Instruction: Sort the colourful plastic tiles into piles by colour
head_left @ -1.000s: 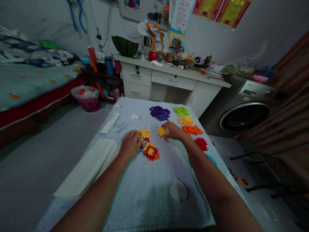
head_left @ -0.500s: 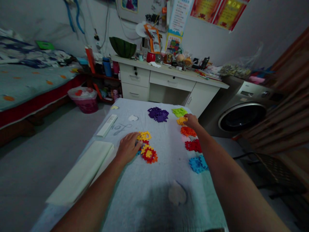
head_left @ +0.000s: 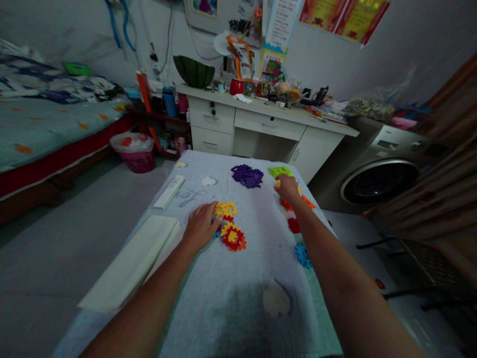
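My left hand [head_left: 201,226] rests on the cloth-covered table [head_left: 257,278], its fingers curled round the left side of a group of toothed plastic gear pieces. This group has a yellow gear [head_left: 225,209] at the top and a red-and-yellow gear [head_left: 234,236] at the bottom, with red and blue parts partly hidden by my fingers. My right hand [head_left: 288,188] is closed over the yellow gear pieces [head_left: 278,184], a bit of yellow showing at its fingertips. Just beyond it lie lime-green pieces [head_left: 280,171]. Orange [head_left: 308,201], red [head_left: 294,225] and blue pieces [head_left: 303,256] are partly covered by my right forearm.
A purple gear pile [head_left: 247,176] sits at the table's far middle. Along the left edge lie a long white box [head_left: 169,193] and a folded pale cloth [head_left: 130,263]. Behind stand a white desk [head_left: 212,122], a washing machine [head_left: 372,174] and a pink bin [head_left: 136,156].
My right hand has shifted slightly left and nearer over the yellow pieces, its forearm now covering more of the red and blue ones. My left hand stays on the gear group.
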Available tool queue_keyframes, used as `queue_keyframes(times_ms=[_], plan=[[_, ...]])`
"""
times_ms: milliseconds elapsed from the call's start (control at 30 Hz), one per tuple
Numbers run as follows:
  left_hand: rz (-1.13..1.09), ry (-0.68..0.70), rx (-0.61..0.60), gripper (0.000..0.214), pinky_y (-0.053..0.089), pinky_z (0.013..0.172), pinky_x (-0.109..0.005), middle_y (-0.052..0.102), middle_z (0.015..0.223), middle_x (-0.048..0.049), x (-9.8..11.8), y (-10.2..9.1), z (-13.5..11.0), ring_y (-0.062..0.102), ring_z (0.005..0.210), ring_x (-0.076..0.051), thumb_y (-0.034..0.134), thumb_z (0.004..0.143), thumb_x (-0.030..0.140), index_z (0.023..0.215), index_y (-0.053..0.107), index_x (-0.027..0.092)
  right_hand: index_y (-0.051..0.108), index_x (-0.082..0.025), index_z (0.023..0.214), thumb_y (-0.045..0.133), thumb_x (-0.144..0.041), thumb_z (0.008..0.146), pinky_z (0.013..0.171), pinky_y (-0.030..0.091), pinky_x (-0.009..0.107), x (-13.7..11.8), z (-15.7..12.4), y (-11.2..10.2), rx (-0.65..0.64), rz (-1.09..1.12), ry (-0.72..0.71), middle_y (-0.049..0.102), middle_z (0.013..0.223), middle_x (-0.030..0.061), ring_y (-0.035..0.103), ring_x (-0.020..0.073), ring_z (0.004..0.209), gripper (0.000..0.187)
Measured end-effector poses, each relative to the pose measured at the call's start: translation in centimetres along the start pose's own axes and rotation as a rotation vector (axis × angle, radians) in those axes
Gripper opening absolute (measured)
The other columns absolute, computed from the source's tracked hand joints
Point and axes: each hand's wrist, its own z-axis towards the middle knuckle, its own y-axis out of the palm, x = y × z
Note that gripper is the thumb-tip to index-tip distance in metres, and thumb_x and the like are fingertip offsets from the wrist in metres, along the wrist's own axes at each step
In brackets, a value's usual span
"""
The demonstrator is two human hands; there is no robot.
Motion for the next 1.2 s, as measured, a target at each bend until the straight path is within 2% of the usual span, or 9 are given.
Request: queue_keyframes(times_ms=[133,200,300,400,633,767,900,1033,1200], plan=[[-0.014,-0.002,0.0,0.052,0.038,0.107,-0.05,0.057,0.136,-0.0133,0.1,-0.2,-0.1,0.05,0.127,-0.03,0.046,0.091,0.037,0.139,0.046,0.017,0.063,-0.018,0.121,0.066,-0.02,0.083,0.103,0.041,0.039,-4.4,-3.1,0.4,-0.155,0.292,-0.365,0.064,0.127,0.0097,0.058,0.0226,0.116,0.037],[-0.013,-0.005,-0.003,0.052,0.038,0.108,-0.049,0.056,0.138,-0.0134,0.2,-0.2,-0.1,0.049,0.128,-0.029,0.046,0.091,0.037,0.139,0.046,0.018,0.062,-0.018,0.123,0.07,-0.021,0.08,0.103,0.042,0.039,-6.4,-4.6,0.9,-0.245,0.384,-0.481,0.063,0.128,0.0098,0.058,0.0222,0.117,0.043],[-0.006,-0.006,-0.008,0.052,0.038,0.108,-0.048,0.057,0.137,-0.0143,0.2,-0.2,-0.1,0.049,0.128,-0.03,0.046,0.091,0.037,0.138,0.046,0.016,0.057,-0.017,0.13,0.074,-0.019,0.076,0.105,0.04,0.043,-8.9,-6.4,1.6,-0.319,0.419,-0.55,0.059,0.135,0.0132,0.054,0.0251,0.123,0.057],[0.003,0.003,-0.01,0.051,0.038,0.108,-0.048,0.058,0.134,-0.0144,0.2,-0.2,-0.1,0.049,0.127,-0.029,0.046,0.091,0.036,0.137,0.047,0.014,0.054,-0.016,0.134,0.072,-0.013,0.074,0.107,0.038,0.044,-10.5,-7.0,2.3,-0.349,0.4,-0.585,0.057,0.137,0.0152,0.052,0.0267,0.126,0.063],[0.015,0.049,-0.025,0.033,0.04,0.104,-0.047,0.063,0.126,-0.0093,0.3,-0.4,-0.1,0.052,0.121,-0.028,0.047,0.091,0.036,0.116,0.062,0.021,0.059,-0.016,0.127,0.068,-0.012,0.076,0.105,0.038,0.041,-11.7,-6.7,3.3,-0.32,0.365,-0.619,0.062,0.129,0.0134,0.056,0.0248,0.119,0.052],[0.015,0.065,-0.009,0.03,0.041,0.102,-0.046,0.064,0.124,-0.0081,0.3,-0.4,-0.2,0.053,0.119,-0.027,0.048,0.091,0.037,0.111,0.065,0.022,0.062,-0.015,0.119,0.07,-0.015,0.075,0.098,0.041,0.038,-11.3,-6.7,3.1,-0.278,0.381,-0.603,0.064,0.119,0.0129,0.058,0.0234,0.11,0.044],[0.023,0.061,-0.011,0.03,0.041,0.102,-0.046,0.064,0.124,-0.0077,0.4,-0.4,-0.2,0.053,0.12,-0.027,0.048,0.091,0.038,0.111,0.064,0.023,0.063,-0.015,0.105,0.076,-0.017,0.071,0.088,0.042,0.032,-9.4,-6.5,2.5,-0.243,0.413,-0.587,0.062,0.105,0.0082,0.055,0.0195,0.096,0.037],[0.031,0.063,-0.031,0.031,0.04,0.102,-0.046,0.063,0.125,-0.0079,0.5,-0.5,-0.2,0.052,0.121,-0.027,0.047,0.091,0.038,0.112,0.063,0.022,0.062,-0.017,0.09,0.075,-0.02,0.073,0.083,0.042,0.03,-5.7,-5.3,1.4,-0.222,0.508,-0.562,0.059,0.096,0.0036,0.052,0.0168,0.09,0.021],[0.03,0.063,-0.04,0.031,0.04,0.103,-0.047,0.063,0.125,-0.0077,0.3,-0.4,-0.1,0.051,0.121,-0.028,0.047,0.092,0.039,0.113,0.063,0.023,0.064,-0.017,0.086,0.07,-0.013,0.073,0.089,0.043,0.032,0.2,-2.5,-0.7,-0.111,0.407,-0.361,0.059,0.098,0.0042,0.054,0.018,0.095,0.015]])
